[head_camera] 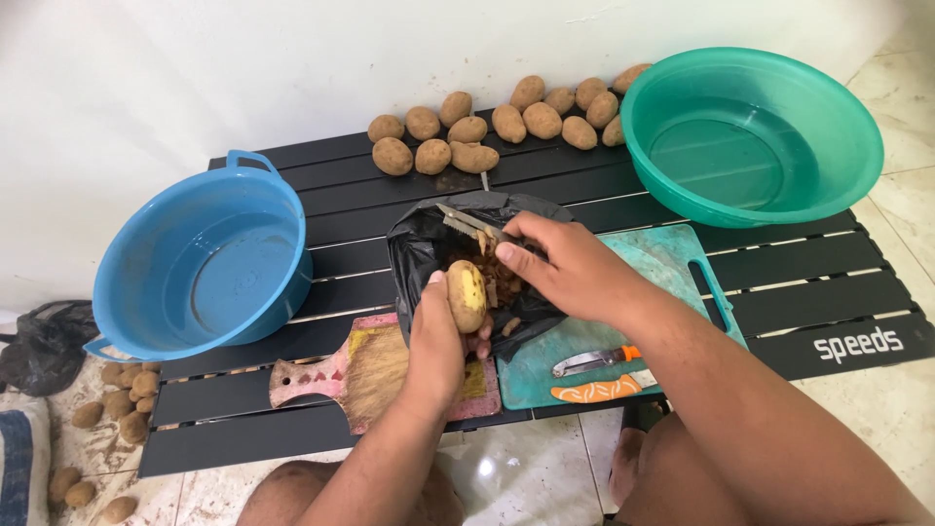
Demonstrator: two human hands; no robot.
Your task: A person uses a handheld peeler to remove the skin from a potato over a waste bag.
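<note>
Bare knees and forearms fill the bottom of the view, and from them the left hand [435,343] rises, closed around a half-peeled potato [467,295] held upright over the mouth of a black plastic bag [421,255]. Just beside it the right hand [568,265] is clamped on a metal peeler [466,225], whose blade points left above the bag — apart from the potato, not touching it. Brown peelings [502,281] lie inside the bag. Under the left wrist sits a worn pink cutting board [321,375]; under the right forearm lies a teal cutting board [672,255] with an orange-handled knife [596,360] and its orange patterned sheath [596,391] near the front edge. All of this rests on a black slatted table [799,282]. A blue basin [200,268] holding a little water stands at the left end, a green basin [750,131] at the right. Unpeeled potatoes [506,122] line the table's far edge against the white wall — more potatoes [122,394] lie on the tiled floor at the left, near a dark bag [44,343].
</note>
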